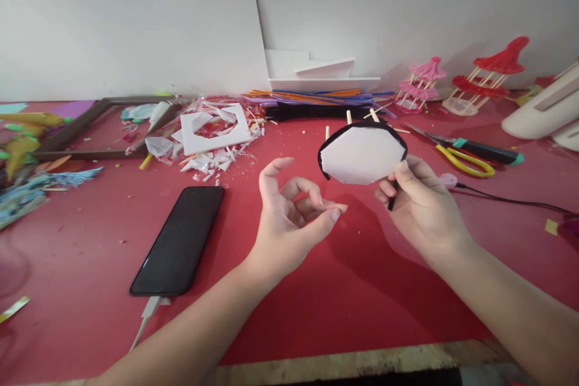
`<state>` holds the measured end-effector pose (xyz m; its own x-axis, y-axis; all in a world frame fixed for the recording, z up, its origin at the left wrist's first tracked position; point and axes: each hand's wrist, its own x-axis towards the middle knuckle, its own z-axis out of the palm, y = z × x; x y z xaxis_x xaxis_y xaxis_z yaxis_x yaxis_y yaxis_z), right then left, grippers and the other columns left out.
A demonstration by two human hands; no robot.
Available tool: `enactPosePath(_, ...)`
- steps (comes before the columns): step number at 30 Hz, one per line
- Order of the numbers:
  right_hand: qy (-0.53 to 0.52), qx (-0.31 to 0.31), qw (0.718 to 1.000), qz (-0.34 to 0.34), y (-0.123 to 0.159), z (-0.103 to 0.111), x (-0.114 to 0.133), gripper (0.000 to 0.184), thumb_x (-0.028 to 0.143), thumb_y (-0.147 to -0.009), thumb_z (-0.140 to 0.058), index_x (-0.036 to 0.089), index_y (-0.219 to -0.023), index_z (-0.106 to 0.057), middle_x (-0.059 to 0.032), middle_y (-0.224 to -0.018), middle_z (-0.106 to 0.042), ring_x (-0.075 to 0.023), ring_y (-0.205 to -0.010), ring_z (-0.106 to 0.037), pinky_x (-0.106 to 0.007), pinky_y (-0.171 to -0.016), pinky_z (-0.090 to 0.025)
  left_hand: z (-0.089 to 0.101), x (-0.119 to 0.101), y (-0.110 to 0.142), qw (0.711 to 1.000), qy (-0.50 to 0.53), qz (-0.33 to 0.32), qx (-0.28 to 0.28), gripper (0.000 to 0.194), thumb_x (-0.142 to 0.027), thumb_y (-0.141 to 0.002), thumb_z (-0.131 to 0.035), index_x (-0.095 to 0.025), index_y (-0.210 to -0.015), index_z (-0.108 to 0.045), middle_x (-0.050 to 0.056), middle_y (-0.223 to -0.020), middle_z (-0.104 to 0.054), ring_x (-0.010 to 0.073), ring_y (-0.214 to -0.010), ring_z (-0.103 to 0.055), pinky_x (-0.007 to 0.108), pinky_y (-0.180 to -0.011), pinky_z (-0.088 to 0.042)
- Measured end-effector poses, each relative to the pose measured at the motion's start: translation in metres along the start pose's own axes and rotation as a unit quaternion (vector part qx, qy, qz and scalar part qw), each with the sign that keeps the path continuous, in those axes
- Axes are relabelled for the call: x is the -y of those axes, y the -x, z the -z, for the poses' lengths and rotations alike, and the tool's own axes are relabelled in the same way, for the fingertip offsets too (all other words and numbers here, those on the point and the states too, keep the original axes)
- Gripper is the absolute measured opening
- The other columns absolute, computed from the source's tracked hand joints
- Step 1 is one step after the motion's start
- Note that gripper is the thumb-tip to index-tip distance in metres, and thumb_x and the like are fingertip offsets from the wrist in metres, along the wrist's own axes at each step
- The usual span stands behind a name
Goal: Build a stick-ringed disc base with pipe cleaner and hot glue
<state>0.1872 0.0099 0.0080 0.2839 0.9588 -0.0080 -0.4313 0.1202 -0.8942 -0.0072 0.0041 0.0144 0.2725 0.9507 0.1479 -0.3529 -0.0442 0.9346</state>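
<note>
My right hand (420,199) grips the lower right edge of a white octagonal foam board piece (364,154), thumb in front. A fuzzy black pipe cleaner (322,163) runs round much of the board's rim, and a black end hangs below my right fingers. Short pale sticks (349,117) poke up behind its top edge. To the left of the board, apart from it, my left hand (294,211) is loosely curled. Its index and middle fingers are bent and spread, while the thumb tip lies near another fingertip; nothing shows in it.
A black phone (178,241) on a cable lies at left. Behind it are a cut-out white foam frame (215,129) and scraps. Coloured pipe cleaners (312,96) line the wall. Yellow-handled scissors (465,160) and pink (418,84) and red (491,75) stick models stand right.
</note>
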Motion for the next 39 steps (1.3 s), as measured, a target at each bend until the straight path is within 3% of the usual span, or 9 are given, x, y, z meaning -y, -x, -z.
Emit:
enactPosePath(7,0.011,0.006,1.0,0.004,0.0004,0.0009,0.0002,0.032,0.038,-0.071,-0.083,0.023,-0.073,-0.055,0.0069,-0.067,-0.045,-0.0072,-0.057,-0.045,-0.021,-0.052,-0.043,-0.0007,-0.0008,0.0007,1.0,-0.002,0.003,0.002,0.065,-0.005,-0.079,-0.071,-0.036,-0.12,-0.031,-0.013,-0.081,-0.053,0.0081,-0.078,-0.074,0.028,-0.087,-0.061)
enactPosePath(16,0.012,-0.002,1.0,0.007,0.0003,0.0016,0.0,0.03,0.039,-0.07,-0.084,0.024,-0.073,-0.058,0.0064,-0.066,-0.046,-0.0077,-0.057,-0.045,-0.021,-0.052,-0.043,-0.0003,-0.0013,-0.0004,0.998,0.021,0.054,0.008,0.053,-0.01,-0.079,-0.074,-0.031,-0.116,-0.042,-0.004,-0.102,-0.06,0.0171,-0.092,-0.076,0.022,-0.074,-0.06)
enactPosePath(39,0.007,0.0,1.0,0.005,-0.0006,0.001,-0.0002,0.031,0.039,-0.069,-0.084,0.024,-0.073,-0.058,0.0063,-0.067,-0.047,-0.0076,-0.057,-0.045,-0.021,-0.052,-0.043,-0.0002,0.0,-0.001,0.998,0.028,0.061,-0.013,0.054,-0.01,-0.078,-0.075,-0.031,-0.116,-0.042,-0.006,-0.097,-0.06,0.0154,-0.09,-0.076,0.019,-0.071,-0.059)
